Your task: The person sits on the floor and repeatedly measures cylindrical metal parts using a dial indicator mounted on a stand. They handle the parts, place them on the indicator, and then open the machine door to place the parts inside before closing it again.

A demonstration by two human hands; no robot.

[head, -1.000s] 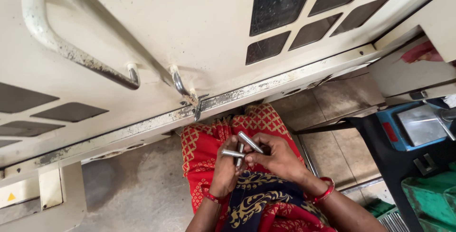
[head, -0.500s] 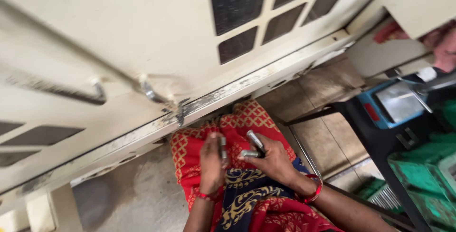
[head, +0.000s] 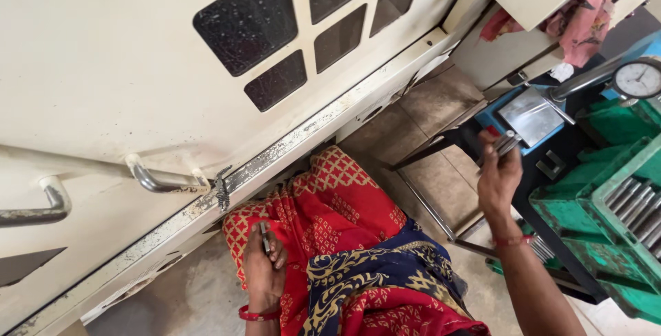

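On lap, left hand (head: 264, 267) grip pinching metal pin (head: 265, 237); right hand (head: 498, 179) grip pinching pins (head: 507, 143) beside gauge stand (head: 530, 114).

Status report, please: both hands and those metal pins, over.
Left hand on lap, grip shut on one metal pin. Right hand raised toward blue gauge stand, grip shut on several pins. Nothing in between.

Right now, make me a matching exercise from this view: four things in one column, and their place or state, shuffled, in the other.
Things:
1. left hand
2. right hand
3. dial gauge
4. green crate

Places or states:
A. holds a row of metal pins
B. rests on the red patterned cloth, gripping one metal pin
C. top right, round white face
D. raised toward the blue stand, gripping metal pins

Pairs: 1-B, 2-D, 3-C, 4-A
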